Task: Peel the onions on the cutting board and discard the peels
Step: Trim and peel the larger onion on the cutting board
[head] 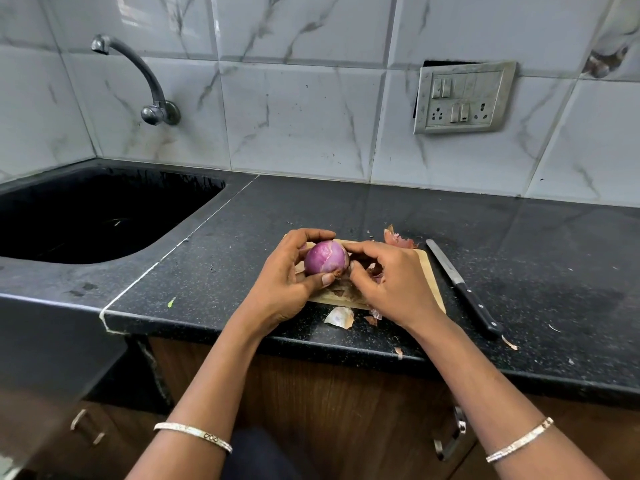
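Head view looks down at your two hands meeting over the cutting board (426, 268), which lies on the black counter (346, 209) near its front edge. Your left hand (287, 271) grips the onion (325, 258), fingers curled over its far side and thumb pressed at its near lower side, holding it just above the board. The onion is purple and glossy, mostly bare, with a thin strip of skin on its right face. Your right hand (388, 282) closes on the onion's right side, forefinger laid along the top and the other fingers curled in below; whether they pinch a strip of skin you cannot tell. Brown peels (343, 289) lie on the board under both hands. One reddish peel (398, 239) sits at the board's far right corner, and a pale peel (340, 317) lies on the counter just in front of the board. A black-handled knife (464, 289) rests on the counter just right of the board, blade pointing away from you. The black sink (86, 216) is well to the left, with the tap (138, 74) on the tiled wall above it.
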